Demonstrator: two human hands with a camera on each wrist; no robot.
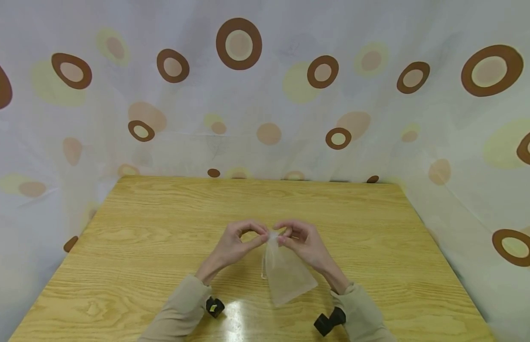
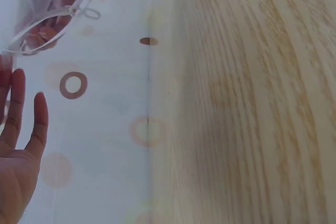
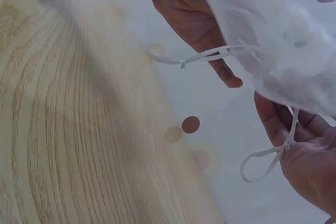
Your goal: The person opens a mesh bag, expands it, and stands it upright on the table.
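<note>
A sheer white drawstring pouch point(image 1: 288, 278) hangs from both hands above the table, its mouth at the top. My left hand point(image 1: 239, 242) pinches the left side of the mouth between thumb and fingertips. On the other side, the thumb and fingers of my right hand point(image 1: 305, 242) pinch the mouth too. Thin white drawstrings point(image 3: 262, 163) with knotted loops dangle beside the right hand in the right wrist view. In the left wrist view, the left hand point(image 2: 21, 166) shows partly, and its pinch is cut off. Whether the pouch holds anything, I cannot tell.
A wood-grain table point(image 1: 162, 228) lies under the hands. Behind it and at the sides hangs a white curtain point(image 1: 269, 95) with brown, yellow and pink circles. Small black wrist devices point(image 1: 326, 323) sit by the sleeve cuffs.
</note>
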